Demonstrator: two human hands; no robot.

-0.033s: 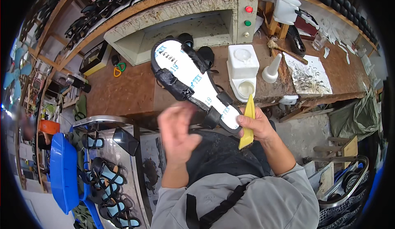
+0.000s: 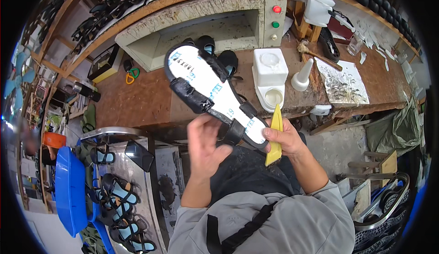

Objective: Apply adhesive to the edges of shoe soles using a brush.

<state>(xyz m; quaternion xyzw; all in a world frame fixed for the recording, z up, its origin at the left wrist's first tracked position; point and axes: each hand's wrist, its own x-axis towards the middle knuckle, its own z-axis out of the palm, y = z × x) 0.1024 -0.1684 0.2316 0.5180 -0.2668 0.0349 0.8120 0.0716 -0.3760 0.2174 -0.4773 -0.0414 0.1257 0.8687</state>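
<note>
A black sandal upper (image 2: 191, 95) with a white, blue-printed insole board (image 2: 218, 88) is held up slantwise above the bench edge. My right hand (image 2: 289, 139) grips its narrow lower-right end, the thumb on the white face. Against the palm of that same hand lies a flat yellow tool (image 2: 275, 140) with tapered ends; its kind is unclear. My left hand (image 2: 204, 146) is open beside the sandal's lower-left side, fingers apart, close to the wide black strap (image 2: 233, 133). Whether its fingertips touch the sandal I cannot tell.
On the brown workbench (image 2: 137, 103) stand a white glue pot (image 2: 270, 69), a white cone-shaped bottle (image 2: 302, 76) and scissors (image 2: 132, 75). Dark shoes (image 2: 227, 62) lie before an open box-like heater (image 2: 201, 30). Several blue-lined sandals (image 2: 125, 194) rest on a metal cart left of me.
My left hand has moved slightly right and up, closer to the strap. The sandal's wide end has shifted a little left. My right hand keeps its grip.
</note>
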